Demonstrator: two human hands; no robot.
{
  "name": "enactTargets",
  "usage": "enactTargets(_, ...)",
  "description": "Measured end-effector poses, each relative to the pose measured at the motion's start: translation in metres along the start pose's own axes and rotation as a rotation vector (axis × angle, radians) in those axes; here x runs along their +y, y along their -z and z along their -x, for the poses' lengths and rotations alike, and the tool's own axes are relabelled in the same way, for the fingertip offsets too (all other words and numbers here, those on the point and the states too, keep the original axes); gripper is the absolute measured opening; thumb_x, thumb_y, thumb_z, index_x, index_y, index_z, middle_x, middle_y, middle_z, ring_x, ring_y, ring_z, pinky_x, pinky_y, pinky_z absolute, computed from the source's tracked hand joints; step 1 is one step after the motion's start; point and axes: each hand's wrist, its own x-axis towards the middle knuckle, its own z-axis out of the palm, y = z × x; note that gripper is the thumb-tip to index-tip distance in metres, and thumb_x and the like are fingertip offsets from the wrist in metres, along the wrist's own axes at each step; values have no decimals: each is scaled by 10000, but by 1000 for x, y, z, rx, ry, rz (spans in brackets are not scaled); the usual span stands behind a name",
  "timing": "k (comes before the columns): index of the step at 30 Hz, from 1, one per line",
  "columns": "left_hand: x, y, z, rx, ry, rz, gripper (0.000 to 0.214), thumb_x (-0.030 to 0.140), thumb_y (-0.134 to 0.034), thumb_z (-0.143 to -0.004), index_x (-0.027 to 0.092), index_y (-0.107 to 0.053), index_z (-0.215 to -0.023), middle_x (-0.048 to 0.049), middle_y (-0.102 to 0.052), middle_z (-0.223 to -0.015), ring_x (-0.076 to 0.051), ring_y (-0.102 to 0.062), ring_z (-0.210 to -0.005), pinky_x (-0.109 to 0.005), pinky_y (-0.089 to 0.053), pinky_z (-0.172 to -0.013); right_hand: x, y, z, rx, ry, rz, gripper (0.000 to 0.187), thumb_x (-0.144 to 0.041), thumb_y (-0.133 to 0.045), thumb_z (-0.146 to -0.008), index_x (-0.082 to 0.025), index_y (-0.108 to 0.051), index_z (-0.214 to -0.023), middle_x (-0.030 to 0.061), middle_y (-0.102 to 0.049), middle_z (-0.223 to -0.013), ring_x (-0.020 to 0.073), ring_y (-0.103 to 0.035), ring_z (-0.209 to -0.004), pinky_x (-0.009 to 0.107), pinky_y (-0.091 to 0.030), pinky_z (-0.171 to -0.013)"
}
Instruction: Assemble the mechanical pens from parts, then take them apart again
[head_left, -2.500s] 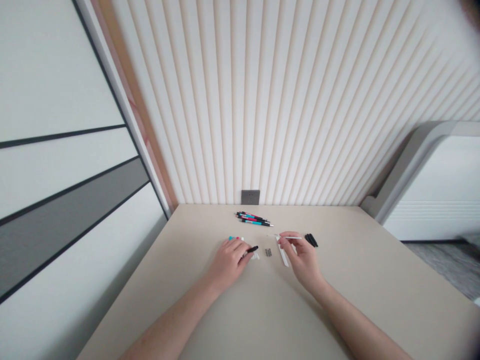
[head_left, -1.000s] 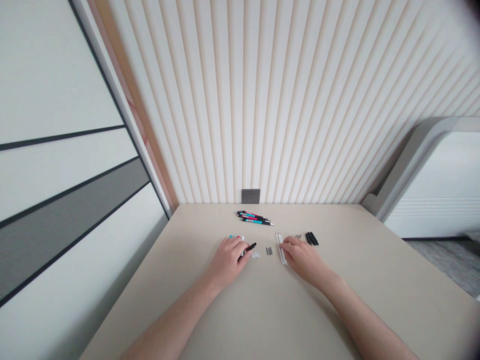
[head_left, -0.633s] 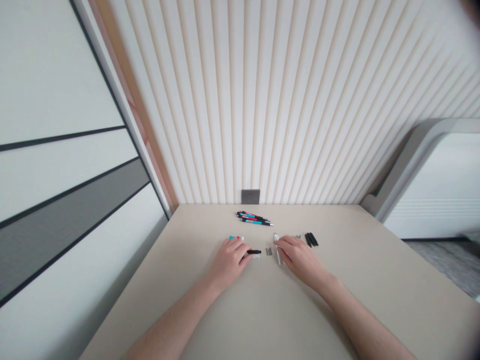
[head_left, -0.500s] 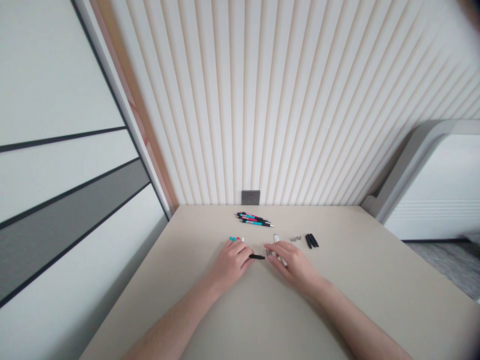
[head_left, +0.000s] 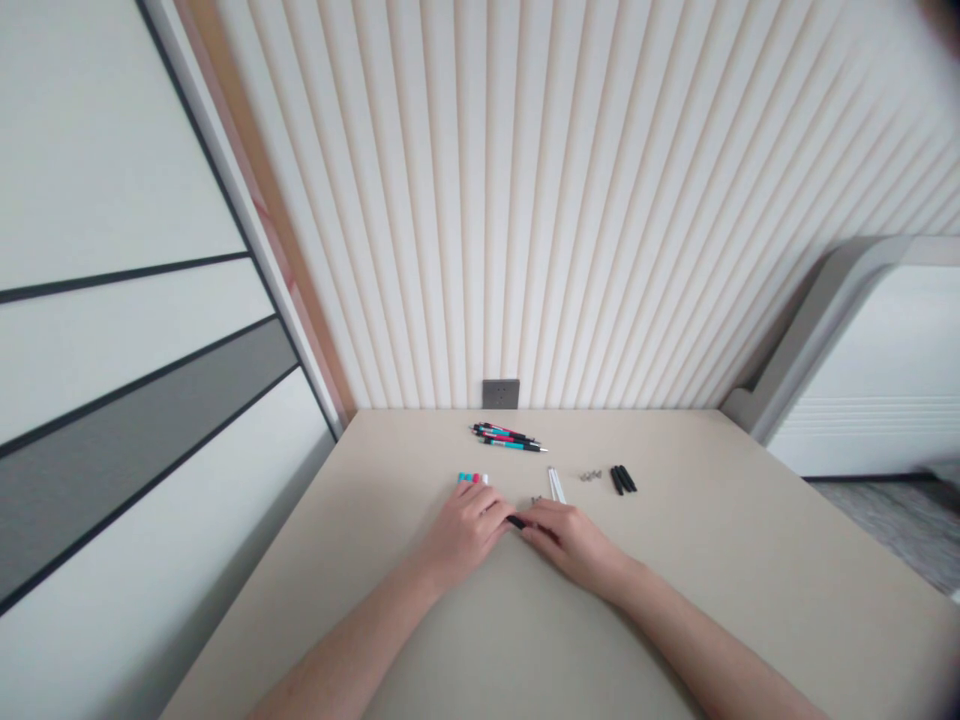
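Between my two hands lies a short black pen barrel (head_left: 516, 521), a little above the table. Its left end is pinched in the fingers of my left hand (head_left: 466, 528). The thumb and fingers of my right hand (head_left: 571, 540) close around its right end; any small part inside them is hidden. Just beyond the right fingers are small metal pieces (head_left: 536, 499) and slim white tubes (head_left: 556, 485), partly covered by the hand. A row of small blue, red and white caps (head_left: 472, 478) sits right behind my left fingers.
Several pens (head_left: 510, 438) in black, blue and red lie at the back of the beige table (head_left: 360, 470). To the right are small metal pieces (head_left: 591, 476) and several black barrels (head_left: 623, 480). A ribbed wall with a dark socket (head_left: 501, 394) stands behind.
My right hand has moved left and nearer to me, from beside the white tubes to the black pen barrel's right end. More of the tubes and metal pieces shows.
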Motion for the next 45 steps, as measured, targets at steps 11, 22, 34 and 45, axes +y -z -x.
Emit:
enactTargets(11, -1, -1, 0, 35, 103, 12, 57, 207, -617, -904, 214, -601, -958, -24, -629, -924, -224, -583, -986, -407, -434, -904, 6, 3, 3, -10, -25, 56, 234, -161, -459, -946, -215, -634, -1092, 40, -636, -904, 172, -608, -862, 263, -464, -785)
enactTargets(22, -3, 3, -1, 83, 197, 7, 97, 174, -643, -878, 209, -602, -959, -25, -640, -918, -215, -587, -913, -379, -432, -819, 21, 6, 4, 197, -154, 191, 278, -189, -473, -922, -205, -665, -1122, 65, -687, -944, 202, -619, -882, 321, -457, -843)
enactTargets(34, -2, -1, -1, 75, 174, 8, 71, 200, -628, -893, 222, -615, -960, -25, -645, -924, -209, -589, -919, -369, -422, -838, 35, 1, -1, 222, -390, 240, 294, -291, -489, -904, -207, -697, -1094, 61, -729, -920, 225, -641, -922, 319, -430, -859)
enactTargets(45, -2, 0, -1, 79, 153, 2, 32, 228, -595, -918, 217, -614, -941, -28, -642, -901, -209, -590, -906, -373, -427, -816, 26, 7, 4, 152, -342, 281, 287, -217, -498, -881, -233, -694, -1090, 61, -717, -980, 232, -620, -933, 358, -400, -827)
